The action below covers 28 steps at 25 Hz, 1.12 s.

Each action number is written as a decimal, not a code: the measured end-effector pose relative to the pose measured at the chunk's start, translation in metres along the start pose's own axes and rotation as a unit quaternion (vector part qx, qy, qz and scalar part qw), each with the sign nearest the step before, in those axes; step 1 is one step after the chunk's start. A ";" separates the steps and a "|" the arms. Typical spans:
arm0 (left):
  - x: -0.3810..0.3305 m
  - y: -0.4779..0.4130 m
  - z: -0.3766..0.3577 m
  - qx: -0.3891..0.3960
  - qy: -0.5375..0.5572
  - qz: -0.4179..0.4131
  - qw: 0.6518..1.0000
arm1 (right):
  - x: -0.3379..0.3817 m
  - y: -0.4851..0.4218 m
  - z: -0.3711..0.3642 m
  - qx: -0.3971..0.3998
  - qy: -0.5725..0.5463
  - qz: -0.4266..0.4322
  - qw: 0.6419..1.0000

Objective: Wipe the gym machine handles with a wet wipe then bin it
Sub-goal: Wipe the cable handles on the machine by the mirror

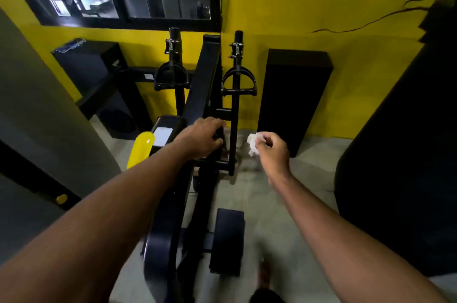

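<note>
— Hands first. What is the right hand [270, 148] doing?
— Its fingers and thumb pinch the white wipe [253, 143]. The wipe is scrunched up. It sticks out at the left of the fingertips, in the air above the grey floor [252, 194].
— And the left hand [202, 137]?
— Its fingers are bent round a black part of the machine [202, 80], low down, just left of the wipe.
— And farther off?
— A left handle [172, 75] and a right handle [239, 82], both black loops, hang by the yellow wall [321, 6]. The wipe touches neither one. A tall black box [294, 97] stands to the right.
</note>
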<state>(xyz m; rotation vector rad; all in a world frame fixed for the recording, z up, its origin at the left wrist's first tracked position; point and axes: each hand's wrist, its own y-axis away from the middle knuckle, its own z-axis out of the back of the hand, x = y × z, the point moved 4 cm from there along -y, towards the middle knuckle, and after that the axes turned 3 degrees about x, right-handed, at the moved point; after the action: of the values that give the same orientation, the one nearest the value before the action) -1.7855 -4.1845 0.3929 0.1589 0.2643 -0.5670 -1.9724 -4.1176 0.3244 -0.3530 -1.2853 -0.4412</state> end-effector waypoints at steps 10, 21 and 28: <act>0.063 -0.233 0.010 0.061 -0.184 -0.066 0.979 | -0.026 -0.196 -0.081 -0.012 0.016 0.053 0.998; 0.112 -0.421 0.002 0.152 -0.443 -0.289 0.835 | -0.060 -0.280 -0.142 -0.051 0.033 0.125 0.990; 0.135 -0.459 -0.025 0.079 -0.391 -0.410 0.820 | -0.067 -0.307 -0.174 -0.058 0.127 0.210 0.968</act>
<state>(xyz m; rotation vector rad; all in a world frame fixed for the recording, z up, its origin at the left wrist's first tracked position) -1.9333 -4.6300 0.2948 -0.0512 -0.5647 -1.4605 -1.9959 -4.4600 0.2185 -0.6305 -0.9046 -0.1919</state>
